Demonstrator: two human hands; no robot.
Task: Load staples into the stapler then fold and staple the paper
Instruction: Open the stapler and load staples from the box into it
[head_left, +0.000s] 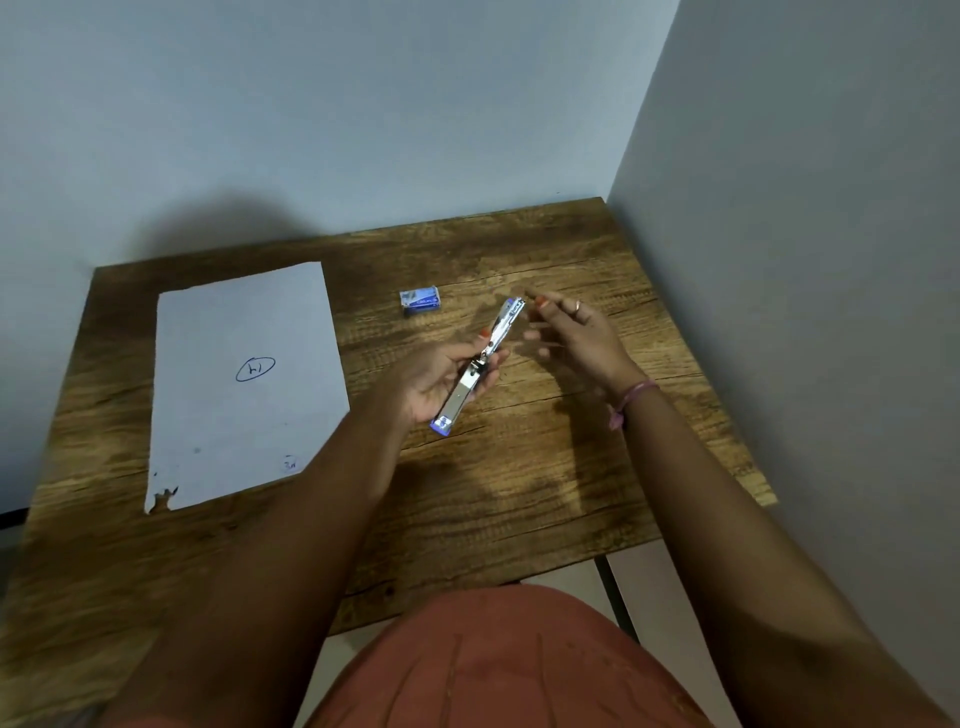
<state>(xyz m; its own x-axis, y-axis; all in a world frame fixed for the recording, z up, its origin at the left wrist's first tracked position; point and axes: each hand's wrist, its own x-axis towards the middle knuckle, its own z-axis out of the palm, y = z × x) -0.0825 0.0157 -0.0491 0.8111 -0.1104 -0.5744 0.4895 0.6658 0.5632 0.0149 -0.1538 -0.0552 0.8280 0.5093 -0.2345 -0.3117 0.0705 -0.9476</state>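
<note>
A small silver stapler (480, 364) with blue ends lies swung fully open in my left hand (441, 376), held above the middle of the wooden table (519, 493). My right hand (576, 332) hovers just right of the stapler's far end, thumb and forefinger pinched together; whether they hold staples is too blurred to tell. A small blue staple box (421, 300) lies on the table beyond the stapler. A white sheet of paper (244, 384) with a circled mark lies flat at the left, its near corner torn.
Grey walls close in the table at the back and right. My lap in a reddish garment (509, 665) sits below the table's near edge. A pink band circles my right wrist.
</note>
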